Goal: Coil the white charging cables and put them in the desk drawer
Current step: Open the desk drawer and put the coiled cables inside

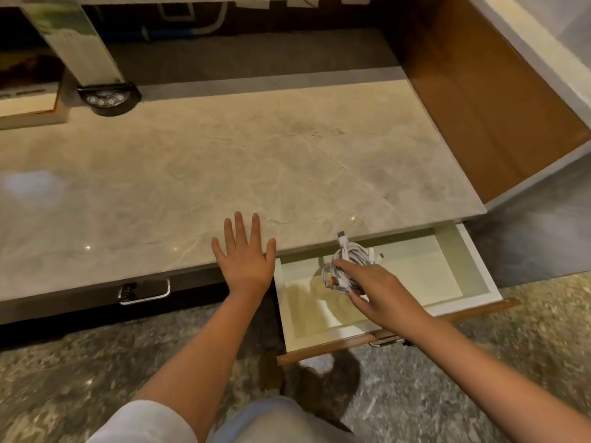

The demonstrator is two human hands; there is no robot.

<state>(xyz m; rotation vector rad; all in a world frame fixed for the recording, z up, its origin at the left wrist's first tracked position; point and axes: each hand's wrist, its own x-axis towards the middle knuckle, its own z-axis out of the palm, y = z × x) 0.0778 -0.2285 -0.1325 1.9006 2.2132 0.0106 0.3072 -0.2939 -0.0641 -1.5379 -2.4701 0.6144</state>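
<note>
Left hand: the left hand [244, 251] lay flat on the front edge of the tabletop [224, 161], palm down, its fingers straight and spread wide, holding nothing.
Right hand: the right hand [372, 290] reached over the open drawer [473, 251] and held the bundle of white charging cables [347, 263], thumb and fingers curled loosely against its near side.
Cables: the white charging cables were wound into one untidy coil, with a USB plug [341, 235] sticking up from the top toward the tabletop edge and smaller connectors poking out on the right side.
Cable position: the coil sat within the drawer's outline, near its back and a little left of centre; whether it rested on the drawer floor or hung just above it could not be told.
Drawer: pulled out from under the tabletop on the right side, with a pale interior and a wooden front panel nearest the person.
Second drawer: a closed drawer front with a metal handle [144, 292] sat to the left, below the left hand.
Tabletop: a glossy marble-patterned surface, with a dark round base with small lights [107, 97] at the far left, under a reflective upright post.
Side panel: a brown wooden panel [489, 100] rose at the right end.
Floor: a speckled floor [64, 378] lay below, and a pale sleeve [144, 423] showed at the bottom edge.
</note>
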